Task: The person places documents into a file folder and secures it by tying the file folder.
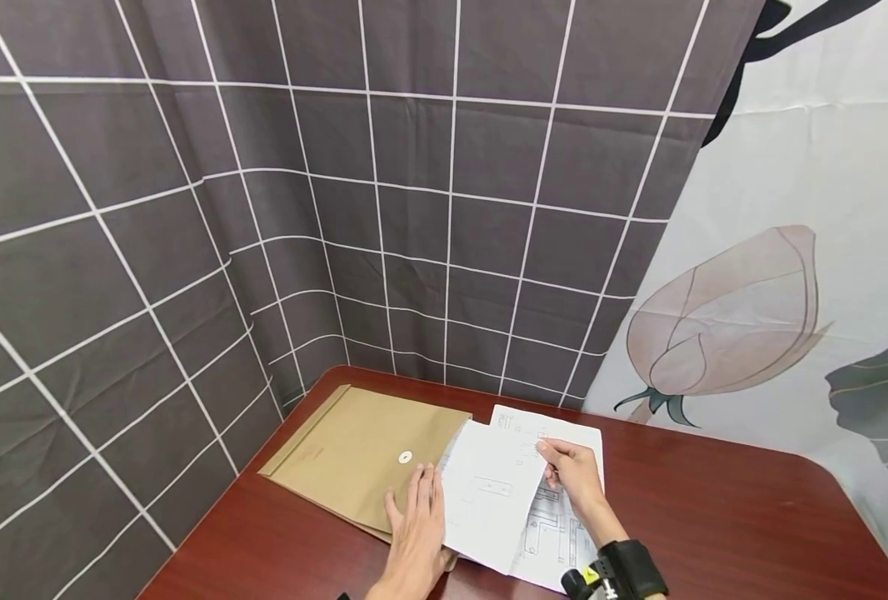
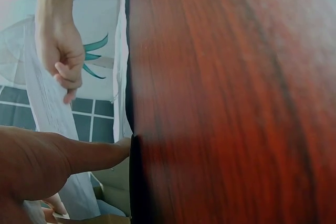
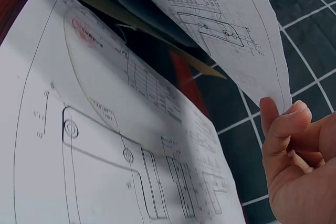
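Note:
My right hand [image 1: 573, 473] pinches the upper right corner of a white sheet [image 1: 489, 492] between thumb and fingertips. The sheet is lifted and curved, with a drawing on its underside in the right wrist view. Below it lie printed technical drawings [image 3: 105, 145] with a reddish stamp mark. My left hand [image 1: 417, 525] has its fingers stretched out along the sheet's left edge, beside a tan document envelope [image 1: 361, 450] with a white round button. In the left wrist view, its thumb [image 2: 100, 155] points toward the table edge.
A reddish-brown wooden table [image 1: 714, 500] carries the papers and envelope. Behind and left hangs a dark grey cloth [image 1: 406, 217] with white grid lines. A white cloth with a flower print [image 1: 729, 325] hangs at the right. A black wrist strap [image 1: 631, 568] is on my right wrist.

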A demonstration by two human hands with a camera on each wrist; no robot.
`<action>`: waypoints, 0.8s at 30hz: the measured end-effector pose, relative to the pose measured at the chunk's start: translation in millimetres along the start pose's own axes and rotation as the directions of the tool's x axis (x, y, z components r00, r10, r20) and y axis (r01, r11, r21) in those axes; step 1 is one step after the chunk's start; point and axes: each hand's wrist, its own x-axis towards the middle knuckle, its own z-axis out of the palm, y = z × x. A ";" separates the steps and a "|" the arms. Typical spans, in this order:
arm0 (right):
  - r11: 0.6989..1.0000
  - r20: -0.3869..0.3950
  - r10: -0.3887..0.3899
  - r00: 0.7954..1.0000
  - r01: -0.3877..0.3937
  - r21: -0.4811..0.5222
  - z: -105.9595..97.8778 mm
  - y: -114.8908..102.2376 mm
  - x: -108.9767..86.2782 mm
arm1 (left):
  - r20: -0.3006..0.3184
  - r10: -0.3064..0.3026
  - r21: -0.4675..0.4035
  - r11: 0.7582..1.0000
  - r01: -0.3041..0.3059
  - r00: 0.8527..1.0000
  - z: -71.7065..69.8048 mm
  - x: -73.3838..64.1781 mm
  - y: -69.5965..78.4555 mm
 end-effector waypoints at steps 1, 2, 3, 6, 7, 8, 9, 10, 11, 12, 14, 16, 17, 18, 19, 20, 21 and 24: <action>1.000 0.005 0.002 1.000 -0.002 0.003 1.0 -0.2 0.3 | 0.001 0.000 0.000 1.000 0.000 1.000 -0.1 0.0 0.2; 1.000 0.008 0.003 1.000 -0.003 0.004 2.2 -0.4 0.6 | 0.004 -0.001 -0.001 1.000 0.001 1.000 -0.1 0.0 0.3; 1.000 0.008 0.005 1.000 -0.005 0.005 3.6 -0.6 1.0 | 0.007 -0.001 -0.001 1.000 0.001 1.000 -0.1 0.1 0.5; 1.000 0.005 0.009 1.000 -0.009 0.004 7.4 -0.9 2.4 | 0.012 -0.003 -0.006 1.000 0.003 1.000 -0.2 0.5 0.6; 1.000 -0.002 0.007 1.000 -0.007 0.002 8.4 2.3 4.7 | 0.012 -0.003 -0.006 1.000 0.003 1.000 0.0 0.6 0.6; 1.000 -0.010 0.006 1.000 -0.006 -0.002 9.7 2.5 5.2 | 0.012 -0.003 -0.007 1.000 0.003 1.000 0.0 0.6 0.7; 1.000 -0.014 0.006 1.000 -0.006 -0.005 10.6 2.6 5.3 | 0.011 -0.004 -0.008 1.000 0.004 1.000 -0.1 0.7 0.8; 1.000 -0.015 0.004 1.000 -0.004 -0.009 11.5 2.5 5.4 | 0.011 -0.005 -0.010 1.000 0.006 1.000 -0.3 0.5 0.7; 1.000 -0.017 0.003 1.000 -0.003 -0.010 12.3 2.4 5.5 | 0.012 -0.006 -0.012 1.000 0.006 1.000 -0.6 0.3 0.6; 1.000 -0.019 0.003 1.000 -0.003 -0.010 13.1 2.1 5.6 | 0.013 -0.006 -0.015 1.000 0.006 1.000 -0.8 0.1 0.6; 1.000 -0.018 -0.001 1.000 0.001 -0.007 14.3 1.8 6.0 | 0.017 -0.007 -0.021 1.000 0.007 1.000 -1.2 -0.4 0.5; 1.000 -0.014 -0.003 1.000 0.003 -0.001 15.7 1.4 6.3 | 0.021 -0.006 -0.022 1.000 0.007 1.000 -1.5 -0.9 0.5; 1.000 -0.012 -0.002 1.000 0.002 0.004 16.3 1.4 6.7 | 0.023 -0.006 -0.025 1.000 0.007 1.000 -1.6 -1.1 0.5; 1.000 -0.010 0.000 1.000 0.000 0.007 16.8 1.7 7.0 | 0.025 -0.006 -0.027 1.000 0.007 1.000 -1.5 -1.3 0.4; 1.000 -0.008 0.001 1.000 -0.001 0.008 17.4 2.1 7.4 | 0.026 -0.007 -0.028 1.000 0.008 1.000 -1.6 -1.4 0.4; 1.000 -0.007 0.003 1.000 -0.003 0.010 18.0 2.6 7.8 | 0.027 -0.007 -0.027 1.000 0.008 1.000 -1.7 -1.4 0.4; 1.000 -0.007 0.004 1.000 -0.004 0.012 18.7 3.0 8.1 | 0.027 -0.007 -0.028 1.000 0.008 1.000 -1.8 -1.4 0.5; 1.000 -0.010 0.007 1.000 -0.007 0.016 20.8 4.7 9.3 | 0.019 -0.007 -0.031 0.999 0.008 1.000 -1.5 -1.0 0.7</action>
